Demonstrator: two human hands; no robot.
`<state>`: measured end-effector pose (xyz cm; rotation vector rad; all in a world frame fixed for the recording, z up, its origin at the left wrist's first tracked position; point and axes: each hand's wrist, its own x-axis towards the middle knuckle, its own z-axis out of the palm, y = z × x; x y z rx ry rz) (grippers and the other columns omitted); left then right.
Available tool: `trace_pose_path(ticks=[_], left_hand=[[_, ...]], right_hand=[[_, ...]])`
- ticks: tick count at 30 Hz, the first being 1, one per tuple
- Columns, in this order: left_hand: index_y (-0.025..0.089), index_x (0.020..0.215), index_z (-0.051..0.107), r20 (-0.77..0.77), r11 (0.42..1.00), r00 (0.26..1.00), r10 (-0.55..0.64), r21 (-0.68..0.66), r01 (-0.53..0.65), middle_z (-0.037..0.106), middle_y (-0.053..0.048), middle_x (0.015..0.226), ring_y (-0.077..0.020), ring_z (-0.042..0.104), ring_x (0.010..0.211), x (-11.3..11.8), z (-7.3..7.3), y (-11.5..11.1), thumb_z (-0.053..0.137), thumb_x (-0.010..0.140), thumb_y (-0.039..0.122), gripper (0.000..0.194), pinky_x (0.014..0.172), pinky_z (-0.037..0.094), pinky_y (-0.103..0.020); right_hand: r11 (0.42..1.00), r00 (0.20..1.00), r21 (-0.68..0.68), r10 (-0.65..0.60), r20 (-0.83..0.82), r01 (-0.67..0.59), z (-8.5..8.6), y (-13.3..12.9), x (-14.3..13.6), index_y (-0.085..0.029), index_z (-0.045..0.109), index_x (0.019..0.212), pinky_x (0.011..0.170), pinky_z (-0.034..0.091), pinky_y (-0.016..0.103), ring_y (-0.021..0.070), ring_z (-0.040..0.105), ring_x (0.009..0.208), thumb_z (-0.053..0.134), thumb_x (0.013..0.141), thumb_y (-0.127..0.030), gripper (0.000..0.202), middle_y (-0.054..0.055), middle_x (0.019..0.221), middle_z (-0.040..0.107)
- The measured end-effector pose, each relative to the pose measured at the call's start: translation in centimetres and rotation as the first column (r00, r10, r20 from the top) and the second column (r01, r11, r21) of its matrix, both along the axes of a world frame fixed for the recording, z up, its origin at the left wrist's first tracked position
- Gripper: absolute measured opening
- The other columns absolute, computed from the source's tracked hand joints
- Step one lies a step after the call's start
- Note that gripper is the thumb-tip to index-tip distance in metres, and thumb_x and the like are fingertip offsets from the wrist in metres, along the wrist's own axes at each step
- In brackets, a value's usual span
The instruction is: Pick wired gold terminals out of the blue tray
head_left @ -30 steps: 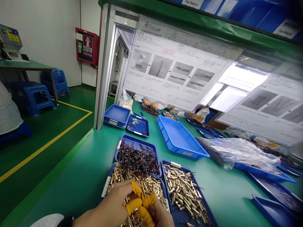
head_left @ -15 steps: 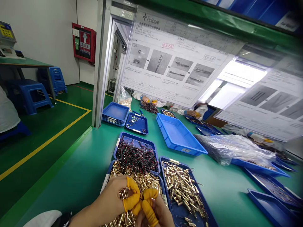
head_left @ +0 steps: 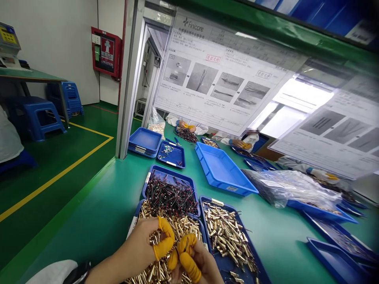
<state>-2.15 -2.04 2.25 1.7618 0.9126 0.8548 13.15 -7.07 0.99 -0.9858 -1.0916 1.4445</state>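
My left hand [head_left: 148, 240] is over the near blue tray [head_left: 204, 232], which is full of short brass-coloured tubes [head_left: 189, 227]. Yellow finger covers sit on its thumb and finger, which are pinched together; what lies between them is hidden. Close at its right, my right hand [head_left: 198, 260], also in yellow finger covers, pinches a thin dark wire [head_left: 186, 244] whose end sticks up between the fingertips. Just beyond is a tray of dark and red wire pieces [head_left: 171, 195]. On the right a third tray holds brass tubes with wires in them [head_left: 231, 232].
A light blue bin [head_left: 225, 169] stands farther back, beside plastic-wrapped goods [head_left: 290, 185]. Stacked blue trays [head_left: 145, 140] sit near a metal post [head_left: 127, 86]. Instruction sheets [head_left: 222, 75] hang above. Co-workers' hands [head_left: 188, 126] in yellow finger covers show across the table.
My hands have drawn slightly apart, the right one shifting a little right. The dark wire in its fingers now shows more clearly. The camera view has shifted slightly.
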Motion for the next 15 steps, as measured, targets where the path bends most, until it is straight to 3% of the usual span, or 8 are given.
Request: trace_pose_path(ticks=[6, 10, 15], left_hand=[[0.018, 0.082, 0.056, -0.22, 0.996, 0.972, -0.084, -0.031, 0.079, 0.058, -0.003, 0.085, -0.0184, 0.054, 0.08, 0.1, -0.5, 0.0, 0.051, 0.081, 0.016, 0.006, 0.07, 0.043, -0.027], [0.019, 0.088, 0.054, -0.435, 0.968, 0.883, -0.177, 0.082, 0.235, 0.055, -0.007, 0.105, -0.0234, 0.047, 0.104, 0.1, -0.9, -0.3, 0.048, 0.072, -0.001, 0.026, 0.091, 0.038, -0.035], [0.018, 0.082, 0.05, -0.541, 0.945, 0.818, -0.196, 0.119, 0.305, 0.054, -0.006, 0.102, -0.0214, 0.046, 0.105, 0.3, -1.2, -0.5, 0.04, 0.059, -0.014, 0.041, 0.094, 0.038, -0.034]], right_hand=[[0.986, 0.957, 0.003, -0.161, 0.241, 0.165, 0.8, 0.4, 1.1, -0.015, 0.063, 0.066, 0.046, 0.046, 0.018, 0.0089, 0.056, 0.041, 0.073, 0.066, -0.044, 0.03, -0.002, 0.045, 0.063], [0.975, 0.933, 0.005, -0.216, 0.287, 0.224, 0.6, 0.5, 1.8, -0.015, 0.061, 0.065, 0.045, 0.043, 0.017, 0.0078, 0.053, 0.043, 0.072, 0.069, -0.039, 0.026, -0.004, 0.05, 0.059], [0.964, 0.918, 0.003, -0.254, 0.305, 0.266, -0.2, 0.4, 2.0, -0.017, 0.056, 0.066, 0.045, 0.039, 0.016, 0.0074, 0.051, 0.044, 0.074, 0.067, -0.036, 0.026, -0.006, 0.051, 0.055]])
